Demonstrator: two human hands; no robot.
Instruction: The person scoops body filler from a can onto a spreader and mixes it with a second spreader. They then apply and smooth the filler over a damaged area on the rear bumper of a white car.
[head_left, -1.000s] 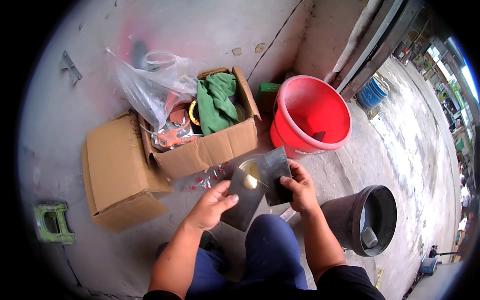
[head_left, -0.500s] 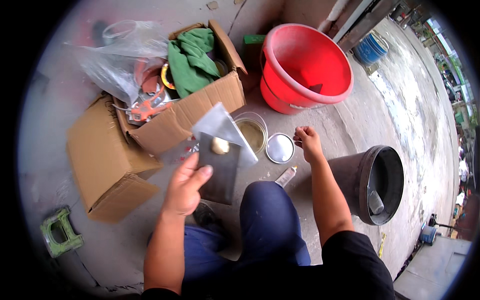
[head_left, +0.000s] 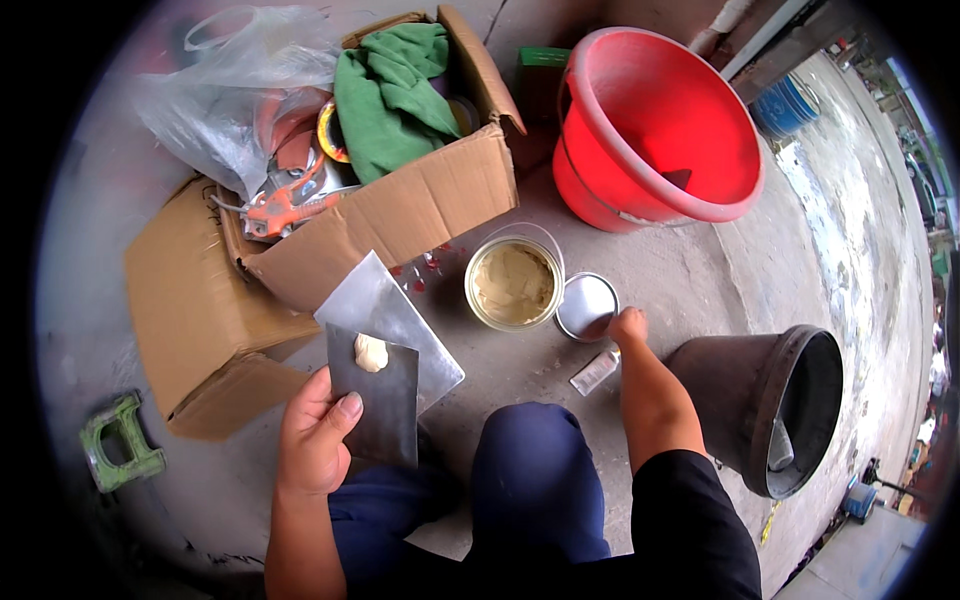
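Observation:
My left hand (head_left: 316, 432) is closed on two overlapping flat sheets, the thumb pressed on the nearer one. That one is a dark grey putty spreader (head_left: 385, 415) bearing a cream dollop of putty (head_left: 370, 352). Behind it a lighter, silvery plate (head_left: 405, 330) sticks out. To the right, my right hand (head_left: 629, 325) is low beside a round can lid (head_left: 588, 305), fingers curled; what they hold, if anything, is hidden. Just below that hand a small pale tube (head_left: 596, 372) lies on the floor. An uncovered can of beige putty (head_left: 514, 284) stands left of the lid.
A cardboard box (head_left: 400, 225) holds a green cloth (head_left: 395, 100), tape and an orange-handled tool; a plastic bag (head_left: 225, 110) hangs over it. Another carton (head_left: 190, 310) sits left. A red bucket (head_left: 590, 180) stands behind, a dark bucket (head_left: 720, 390) lies tipped at right.
My right hand has come down toward the lid and tube. My left hand with the spreader has shifted left and lower, uncovering the putty can. The whole view has shifted slightly.

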